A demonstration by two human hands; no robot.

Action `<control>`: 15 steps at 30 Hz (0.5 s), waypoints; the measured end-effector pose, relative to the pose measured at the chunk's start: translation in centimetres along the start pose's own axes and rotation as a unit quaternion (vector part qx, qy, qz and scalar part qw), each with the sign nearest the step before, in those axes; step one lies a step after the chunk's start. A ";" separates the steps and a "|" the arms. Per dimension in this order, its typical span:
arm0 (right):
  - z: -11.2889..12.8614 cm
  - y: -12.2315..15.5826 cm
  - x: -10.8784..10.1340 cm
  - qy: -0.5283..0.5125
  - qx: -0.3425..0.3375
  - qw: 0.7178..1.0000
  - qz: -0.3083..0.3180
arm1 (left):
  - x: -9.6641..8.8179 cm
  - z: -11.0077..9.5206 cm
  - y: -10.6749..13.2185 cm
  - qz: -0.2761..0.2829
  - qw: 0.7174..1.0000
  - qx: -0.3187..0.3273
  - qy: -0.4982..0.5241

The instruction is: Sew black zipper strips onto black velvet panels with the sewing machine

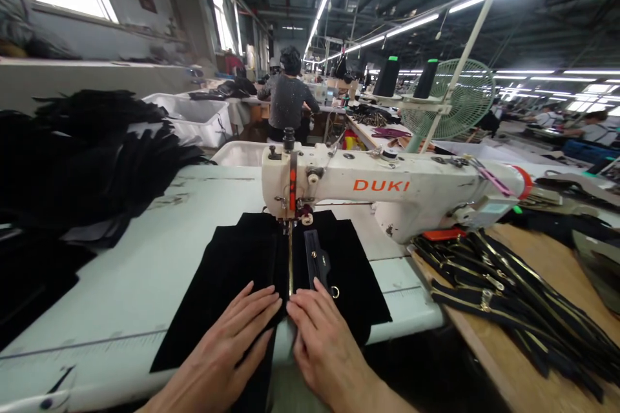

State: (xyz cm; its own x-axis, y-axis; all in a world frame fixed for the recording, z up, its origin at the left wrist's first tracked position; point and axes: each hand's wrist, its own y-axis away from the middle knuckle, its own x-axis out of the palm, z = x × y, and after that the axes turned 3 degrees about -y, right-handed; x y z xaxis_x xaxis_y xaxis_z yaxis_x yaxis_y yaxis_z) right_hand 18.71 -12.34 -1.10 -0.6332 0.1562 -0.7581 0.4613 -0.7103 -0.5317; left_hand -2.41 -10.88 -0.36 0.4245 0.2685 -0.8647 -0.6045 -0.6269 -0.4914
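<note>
The left hand and the right hand lie flat and open, palms down, side by side on a black fabric piece at the near edge of the pale bench. Neither hand is closed on anything. Their fingertips come close together on either side of a gold zipper line that runs straight away from the person along the middle of the fabric. The far end of that line sits under the needle area of a white sewing machine marked DUKI, which stands across the far right part of the bench. Just right of the zipper line a dark zipper slider lies on the fabric, and a small metal ring lies just beside the right hand's fingers. The fabric spreads from below the machine head down to the near edge, where the wrists cover it. A heap of black cut pieces fills the left edge of the bench. To the right, on a wooden surface, lies a pile of black zippers with gold teeth. Beyond the machine stand two dark thread cones and a green fan, and another person sits facing away at a farther station.
</note>
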 end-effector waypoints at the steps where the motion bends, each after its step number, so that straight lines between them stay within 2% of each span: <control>1: 0.0 0.0 0.1 0.013 -0.010 1.000 -0.009 | -0.1 -0.1 0.0 -0.002 1.000 0.012 -0.004; 4: 0.0 0.0 0.1 0.019 -0.023 0.999 -0.019 | -0.3 -0.3 0.0 -0.003 0.998 0.054 -0.020; 7: 0.1 0.0 0.0 -0.016 0.025 0.999 -0.026 | -0.5 -0.3 -0.1 0.006 0.996 0.081 -0.027; 10: 0.1 0.0 0.3 -0.014 0.052 0.997 -0.061 | -0.8 -0.2 -0.4 0.015 0.995 0.093 -0.031; 15: 0.1 -0.4 0.9 0.020 -0.021 0.997 -0.076 | -0.8 -0.2 -0.5 0.004 0.995 0.091 -0.031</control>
State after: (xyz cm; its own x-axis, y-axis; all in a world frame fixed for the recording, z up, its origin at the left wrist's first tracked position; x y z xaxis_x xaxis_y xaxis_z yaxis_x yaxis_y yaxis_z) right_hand 17.87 -12.00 -1.49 -0.6730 0.2879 -0.6813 0.3880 -0.6469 -0.6566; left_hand -2.34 -10.93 0.61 0.3796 0.3122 -0.8709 -0.7230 -0.4872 -0.4898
